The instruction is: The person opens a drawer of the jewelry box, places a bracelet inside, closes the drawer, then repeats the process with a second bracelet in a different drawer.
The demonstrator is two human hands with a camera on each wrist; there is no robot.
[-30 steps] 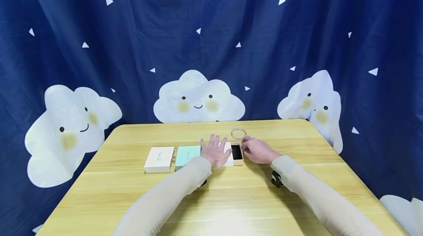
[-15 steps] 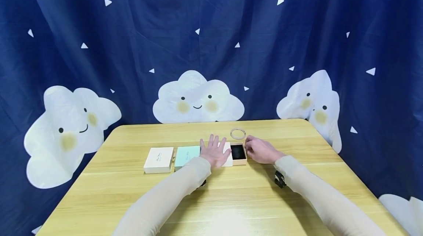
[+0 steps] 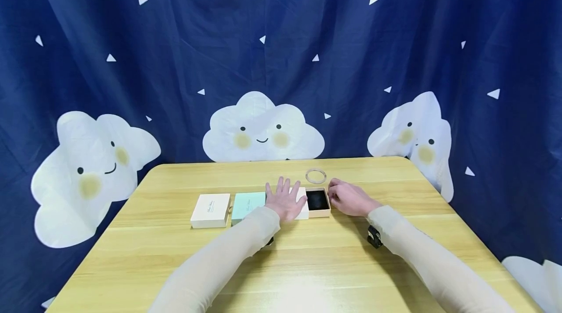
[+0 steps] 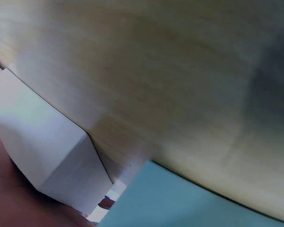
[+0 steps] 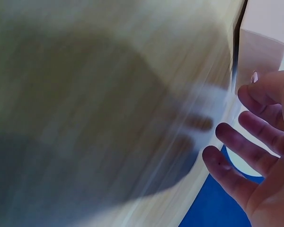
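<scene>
My left hand [image 3: 284, 202] lies with fingers spread on the white sleeve [image 3: 302, 209] of a drawer box, covering much of it. Out of the sleeve's right side sticks a pink drawer [image 3: 325, 212] with a black lining [image 3: 317, 200]. At the drawer's right end is my right hand [image 3: 351, 199]. In the right wrist view its thumb and index finger pinch a small pull loop [image 5: 254, 77] on the drawer's end wall, while the other fingers stay loosely bent. The left wrist view shows the side of the white sleeve [image 4: 47, 137] beside the left hand.
A mint-green box [image 3: 247, 205] is left of my left hand, partly behind the sleeve of my arm. Farther left lies a white box [image 3: 210, 209] with dark lettering, a small loop on its right side. A pale bangle [image 3: 315, 182] rests behind the drawer on the wooden table [image 3: 145, 254].
My right hand has moved right, and the pink drawer has slid farther out of its white sleeve, showing more black lining. The left hand has stayed in place.
</scene>
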